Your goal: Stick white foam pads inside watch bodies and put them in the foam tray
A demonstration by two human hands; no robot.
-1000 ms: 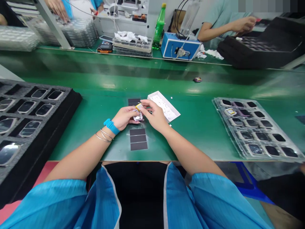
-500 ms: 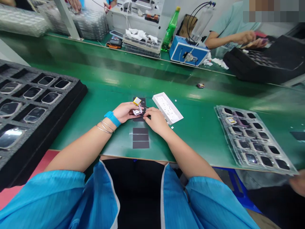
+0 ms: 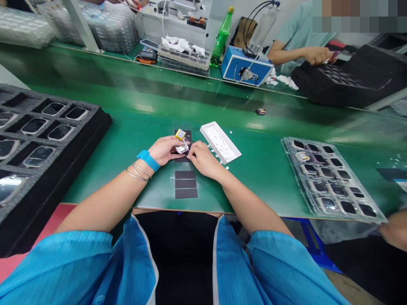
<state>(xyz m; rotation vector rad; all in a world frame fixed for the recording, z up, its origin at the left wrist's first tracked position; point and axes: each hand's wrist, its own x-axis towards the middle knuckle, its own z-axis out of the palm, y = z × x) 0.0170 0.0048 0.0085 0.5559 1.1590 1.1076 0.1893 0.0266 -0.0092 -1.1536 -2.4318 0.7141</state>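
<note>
My left hand [image 3: 163,151], with a blue band and thin bangles on the wrist, grips an opened smartwatch case [image 3: 182,148] whose inside faces up. A yellow-edged battery [image 3: 180,134] stands out at the case's far side, by my left fingers. Close against the right side of the case is my right hand [image 3: 203,156], its thumb and fingers pinched together. What they hold is hidden; a thin dark line shows just beyond the fingertips. Under both hands lies a dark sheet [image 3: 188,134], and nearer the table edge are black rectangular strips [image 3: 186,184].
A white box [image 3: 235,156] with tiny white pieces lies right of my hands. Clear trays [image 3: 302,186] of watch faces sit at the right, a black foam tray [image 3: 104,120] of watches at the left. Across the bench, a co-worker's hand [image 3: 318,55] works beside a black foam box [image 3: 378,67].
The whole view has shifted slightly, so the scene sits a little further left. My hands keep nearly the same hold around the watch case. The co-worker's hands have moved.
</note>
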